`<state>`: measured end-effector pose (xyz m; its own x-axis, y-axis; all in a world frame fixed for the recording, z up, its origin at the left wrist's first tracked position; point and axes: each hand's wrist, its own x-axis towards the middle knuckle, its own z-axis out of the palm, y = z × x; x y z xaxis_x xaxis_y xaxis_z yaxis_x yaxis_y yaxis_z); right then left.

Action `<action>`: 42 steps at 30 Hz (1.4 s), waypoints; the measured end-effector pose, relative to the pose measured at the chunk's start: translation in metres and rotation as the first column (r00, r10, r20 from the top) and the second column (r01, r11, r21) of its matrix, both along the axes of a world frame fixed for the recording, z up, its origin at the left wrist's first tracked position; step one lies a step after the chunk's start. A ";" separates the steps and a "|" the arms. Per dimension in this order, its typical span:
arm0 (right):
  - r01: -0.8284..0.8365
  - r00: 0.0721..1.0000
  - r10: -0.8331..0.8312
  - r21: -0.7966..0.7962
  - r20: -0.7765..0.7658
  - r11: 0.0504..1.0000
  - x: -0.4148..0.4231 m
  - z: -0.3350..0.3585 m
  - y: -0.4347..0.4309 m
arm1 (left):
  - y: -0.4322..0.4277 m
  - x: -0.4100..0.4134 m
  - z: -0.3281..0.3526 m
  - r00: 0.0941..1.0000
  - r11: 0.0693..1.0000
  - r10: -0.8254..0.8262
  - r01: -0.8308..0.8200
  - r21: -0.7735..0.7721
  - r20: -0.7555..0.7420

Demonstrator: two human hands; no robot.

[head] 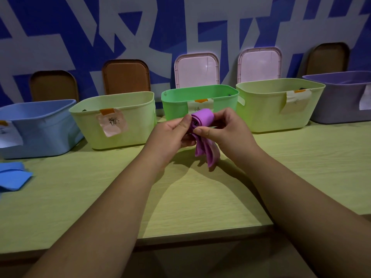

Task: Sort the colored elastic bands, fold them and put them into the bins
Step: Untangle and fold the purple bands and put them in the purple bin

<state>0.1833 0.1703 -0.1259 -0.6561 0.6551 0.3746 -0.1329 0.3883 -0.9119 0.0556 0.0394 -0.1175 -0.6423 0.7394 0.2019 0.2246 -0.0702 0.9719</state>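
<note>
- Holding the purple band [202, 135] up over the desk [200, 197], just in front of the green bin [176, 105]. Left hand [172, 135] and right hand [226, 133] both have fingers curled on its rolled top, and the tails hang loose below.
- Five open bins in a row, left to right: blue bin [40, 129], pale green bin [120, 125], green bin, second pale green bin [279, 109], lilac bin [341, 101].
- Near walls hide most of the interiors. We see a small dark bit at the rim of the green bin and the second pale green bin, but can't tell what it is.
- Brown lids [126, 76] and pink lids [196, 70] lean on the wall [140, 27] behind.
- Paper labels [112, 122] on the bin fronts, writing unreadable to us.
- Blue bands [12, 175] lie at the desk's left edge, cut off. The lilac bin is cut off at right.
</note>
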 end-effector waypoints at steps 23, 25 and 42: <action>-0.125 0.992 0.122 -0.139 -0.028 0.982 0.000 -0.002 0.005 | -0.004 -0.005 0.007 0.943 0.986 -0.128 0.088 0.142 0.306; -0.145 0.989 0.146 -0.153 -0.008 0.978 0.000 -0.003 0.003 | -0.004 -0.006 0.006 0.943 0.982 -0.154 0.113 0.150 0.295; -0.260 0.963 0.237 -0.204 -0.132 0.944 -0.001 -0.010 0.015 | -0.002 -0.010 -0.001 0.962 0.994 -0.105 0.111 -0.010 0.254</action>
